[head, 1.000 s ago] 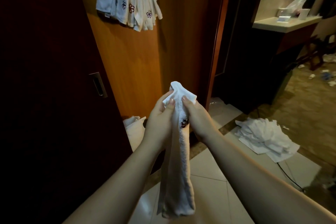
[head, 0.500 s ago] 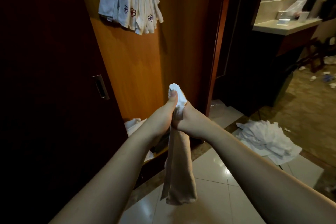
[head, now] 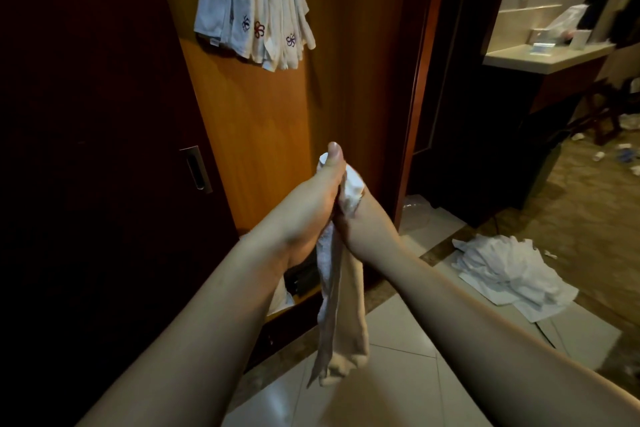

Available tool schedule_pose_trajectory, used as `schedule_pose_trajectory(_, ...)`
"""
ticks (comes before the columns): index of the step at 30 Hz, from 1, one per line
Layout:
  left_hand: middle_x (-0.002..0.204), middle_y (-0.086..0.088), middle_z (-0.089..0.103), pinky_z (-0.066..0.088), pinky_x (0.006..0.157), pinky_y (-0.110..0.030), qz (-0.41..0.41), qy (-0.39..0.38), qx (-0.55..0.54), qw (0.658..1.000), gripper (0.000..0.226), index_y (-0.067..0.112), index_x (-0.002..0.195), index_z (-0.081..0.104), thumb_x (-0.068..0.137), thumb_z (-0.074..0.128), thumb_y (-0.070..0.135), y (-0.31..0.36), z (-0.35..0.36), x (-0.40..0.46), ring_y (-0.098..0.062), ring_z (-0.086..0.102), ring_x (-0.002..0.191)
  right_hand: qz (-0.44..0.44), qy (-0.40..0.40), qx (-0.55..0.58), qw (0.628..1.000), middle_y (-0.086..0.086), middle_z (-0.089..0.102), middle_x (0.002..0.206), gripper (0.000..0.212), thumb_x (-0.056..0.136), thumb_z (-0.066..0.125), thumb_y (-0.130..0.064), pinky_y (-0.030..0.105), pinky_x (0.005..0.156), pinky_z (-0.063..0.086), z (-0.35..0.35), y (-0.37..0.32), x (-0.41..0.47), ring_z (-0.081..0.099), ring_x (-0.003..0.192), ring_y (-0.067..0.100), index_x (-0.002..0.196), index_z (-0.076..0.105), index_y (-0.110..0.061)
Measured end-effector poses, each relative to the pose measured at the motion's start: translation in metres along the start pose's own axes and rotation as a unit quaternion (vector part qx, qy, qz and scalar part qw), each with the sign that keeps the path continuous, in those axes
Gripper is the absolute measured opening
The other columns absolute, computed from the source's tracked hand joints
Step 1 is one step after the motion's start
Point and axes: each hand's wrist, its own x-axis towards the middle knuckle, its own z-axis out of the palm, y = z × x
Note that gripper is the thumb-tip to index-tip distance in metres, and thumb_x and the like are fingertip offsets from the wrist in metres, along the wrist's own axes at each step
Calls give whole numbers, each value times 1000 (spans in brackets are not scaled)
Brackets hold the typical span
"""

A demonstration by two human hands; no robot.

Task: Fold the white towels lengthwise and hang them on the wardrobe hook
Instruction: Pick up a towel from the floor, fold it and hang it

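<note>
White towel [head: 341, 302] between both hands — hung towels [head: 256, 7] flower-embroidered, unlettered.

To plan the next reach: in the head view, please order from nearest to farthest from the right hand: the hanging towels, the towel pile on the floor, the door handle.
From the right hand:
1. Door handle, left, on the dark door.
2. Towel pile, right, on the floor.
3. Hanging towels, above, on the wardrobe.
</note>
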Motion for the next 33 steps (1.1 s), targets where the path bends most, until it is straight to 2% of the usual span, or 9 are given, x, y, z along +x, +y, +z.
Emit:
schedule_pose_trajectory(4,130,9,67,45,102,-31,67,56,80,993,68,26,128,66,95,24,69,-4,-23,2,-9,60,122,15,32,61,997,-5,68,116,51,93,51,-13,33,93,52,-23,2,12,65,103,18,140,49,-35)
schedule_pose_trajectory(6,113,17,69,47,85,-24,95,169,140,971,43,29,116,67,98,43,60,-15,-33,13,-10,63,116,46,11,129,990,-7,65,112,65,90,49,-9,40,87,52,-32,-1,19,65,92,21,145,39,-41)
schedule_pose_trajectory(8,134,14,58,45,92,-28,90,205,170,960,59,29,134,53,86,63,63,-27,-41,23,-12,52,129,63,-19,239,969,3,64,123,76,86,44,2,47,92,52,-37,-8,24,66,102,28,152,33,-32)
schedule_pose_trajectory(11,144,2,56,43,108,-43,64,115,35,991,99,27,144,46,62,80,72,-39,-53,36,-19,53,131,58,-62,383,920,14,65,126,79,76,43,2,39,86,55,-46,-20,32,67,104,29,150,37,-27)
schedule_pose_trajectory(16,128,-14,68,54,97,-43,72,-21,-111,991,63,15,121,72,68,89,45,-42,-59,42,-31,66,117,26,-119,462,878,9,73,118,60,78,48,-6,43,92,57,-61,-34,42,69,108,30,132,56,-30)
schedule_pose_trajectory(22,120,-18,71,60,84,-39,81,-10,-140,987,36,8,114,72,82,73,24,-16,-43,38,-32,70,108,67,-72,485,869,14,74,115,42,89,59,-35,38,82,60,-75,-30,54,70,110,32,126,63,-16)
schedule_pose_trajectory(26,116,-19,73,60,75,-38,88,16,-170,981,45,2,122,64,85,75,25,3,-38,40,-33,72,103,109,-153,534,824,17,59,141,99,74,45,-81,50,106,46,-73,0,45,56,132,34,146,48,-13)
schedule_pose_trajectory(30,115,-18,73,61,75,-40,89,51,-175,979,44,1,125,62,88,73,23,22,-48,49,-35,72,104,180,-191,482,836,11,68,130,102,66,54,-79,37,93,54,-52,30,27,65,120,24,142,51,-10)
schedule_pose_trajectory(33,111,-13,75,62,75,-42,88,93,-159,979,46,8,123,63,84,78,28,38,-57,56,-32,74,101,168,-217,380,883,8,73,120,99,59,85,-62,31,93,56,-46,37,23,68,114,22,134,57,-3)
